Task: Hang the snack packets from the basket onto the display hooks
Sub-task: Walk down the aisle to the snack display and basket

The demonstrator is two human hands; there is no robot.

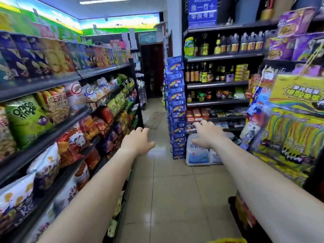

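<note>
Both my arms reach forward over a shop aisle. My left hand hangs in mid-air with loosely curled fingers and holds nothing. My right hand is stretched out, fingers spread, also holding nothing. Hanging snack packets in yellow and rainbow colours fill a display at the right. A yellow edge shows at the bottom of the frame; whether it belongs to the basket I cannot tell. No display hooks are plainly visible.
Shelves of snack bags line the left side. A tall stack of blue boxes stands mid-aisle, with white sacks at its foot. Bottles fill the shelves behind. Tiled floor runs toward a dark doorway.
</note>
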